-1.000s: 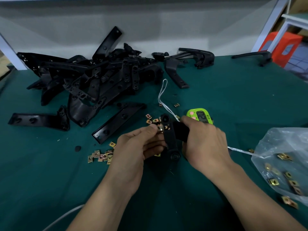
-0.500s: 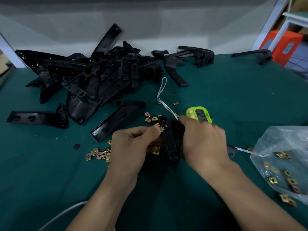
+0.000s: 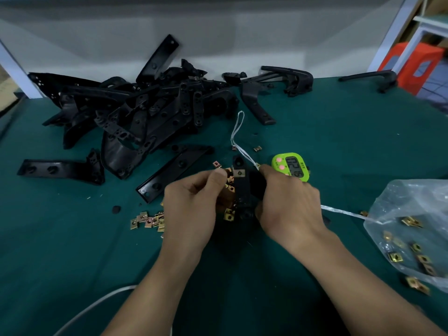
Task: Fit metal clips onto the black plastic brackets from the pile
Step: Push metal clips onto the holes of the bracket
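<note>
While one brass-coloured clip [image 3: 238, 173] already sits across the upper end of the black bracket [image 3: 242, 191], the job as a whole looks barely begun. The pile [image 3: 145, 112] of bare brackets fills the table [image 3: 72, 251] from nine to eleven o'clock. None of those shows a clip, as far as the dim picture allows.

The bracket in hand is at the centre of the view, held between both hands just above the table. Its long axis runs nearly from twelve to six o'clock, with the holed end pointing to twelve and its flat face turned up towards the camera.

The right hand [image 3: 288, 204] wraps it from three o'clock, fingers curled round its edge. The left hand [image 3: 189, 207] comes in from nine o'clock with thumb and forefinger pinched at the bracket's left edge, apparently on another clip, though that one is half hidden.

Supply is plentiful: loose clips [image 3: 148, 220] lie at eight o'clock and more fill the bag [image 3: 417, 229] at four o'clock.
</note>
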Demonstrator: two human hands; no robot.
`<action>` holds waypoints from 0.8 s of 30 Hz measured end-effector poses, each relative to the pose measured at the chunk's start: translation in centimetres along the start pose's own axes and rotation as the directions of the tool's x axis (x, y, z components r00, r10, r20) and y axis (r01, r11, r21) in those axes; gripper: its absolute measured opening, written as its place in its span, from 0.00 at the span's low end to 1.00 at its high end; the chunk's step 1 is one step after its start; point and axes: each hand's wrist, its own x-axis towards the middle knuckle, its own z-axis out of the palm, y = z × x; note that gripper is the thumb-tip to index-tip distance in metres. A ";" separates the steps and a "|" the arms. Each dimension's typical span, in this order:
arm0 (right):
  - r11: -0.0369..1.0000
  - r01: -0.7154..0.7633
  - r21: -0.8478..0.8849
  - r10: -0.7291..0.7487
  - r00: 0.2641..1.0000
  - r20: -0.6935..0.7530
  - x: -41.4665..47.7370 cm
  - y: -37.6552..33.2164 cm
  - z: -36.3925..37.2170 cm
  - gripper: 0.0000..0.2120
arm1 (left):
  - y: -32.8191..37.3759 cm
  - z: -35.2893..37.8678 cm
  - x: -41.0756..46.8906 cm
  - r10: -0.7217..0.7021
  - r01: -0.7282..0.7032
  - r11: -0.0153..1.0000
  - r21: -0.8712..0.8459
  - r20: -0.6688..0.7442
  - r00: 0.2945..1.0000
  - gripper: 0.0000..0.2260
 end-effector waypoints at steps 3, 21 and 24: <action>0.999 -0.033 0.025 0.033 0.999 -0.014 0.2 0.8 0.0 0.14 | -0.5 -1.7 0.6 0.116 -0.139 0.918 0.373 0.082 0.990 0.04; 0.997 -0.051 0.054 0.053 0.998 -0.022 0.5 2.0 0.4 0.13 | -0.6 -1.4 0.5 0.049 -0.086 0.919 0.384 0.104 0.993 0.09; 0.996 -0.055 0.067 0.055 0.998 -0.006 0.6 1.9 0.4 0.14 | -0.9 -1.4 0.6 0.056 -0.095 0.925 0.368 0.114 0.992 0.11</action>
